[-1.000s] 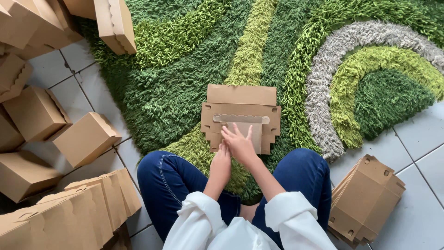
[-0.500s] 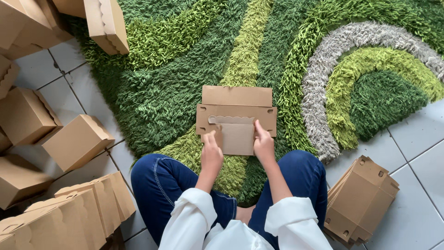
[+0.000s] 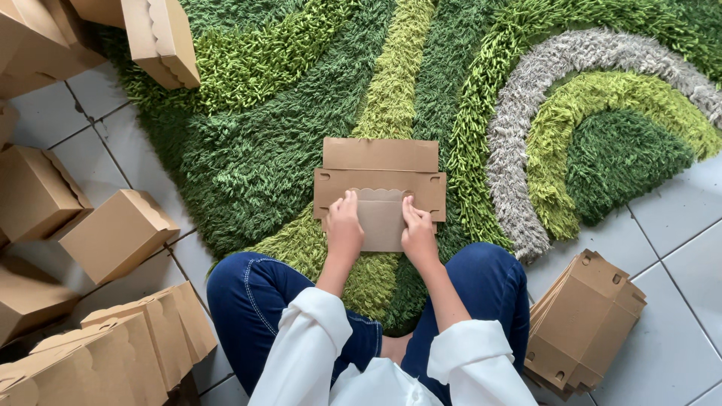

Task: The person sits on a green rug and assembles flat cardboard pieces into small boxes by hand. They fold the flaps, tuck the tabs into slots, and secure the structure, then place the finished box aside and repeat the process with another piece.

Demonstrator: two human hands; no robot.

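Fingers of both hands lie flat and spread on the box blank [image 3: 380, 184], not gripping it. They press down the middle flap [image 3: 380, 225], the one with the scalloped top edge. The left hand [image 3: 344, 225] covers the left edge of this flap and the right hand [image 3: 417, 229] covers the right edge, with the thumbs near the scallops.

The blank lies flat on the green rug [image 3: 263, 150], just ahead of the knees, and the fingertips point away from the body. Beyond the fingertips are the 2 wider panels of the blank, which nobody touches.

1 second ago the hands were close together at the middle of the blank, one partly over the other. Half a second ago they had moved apart to the 2 sides of the flap, resting low on it. Now they are a little higher on the flap and the flap looks flatter against the panels. I judge that a fold is being creased, so the shaping of this blank is only at its beginning.

To the right of the right hand, well apart, a stack of flat blanks [image 3: 583, 323] lies on the tiles. To the left of the left hand, well apart, stand finished boxes [image 3: 116, 233].
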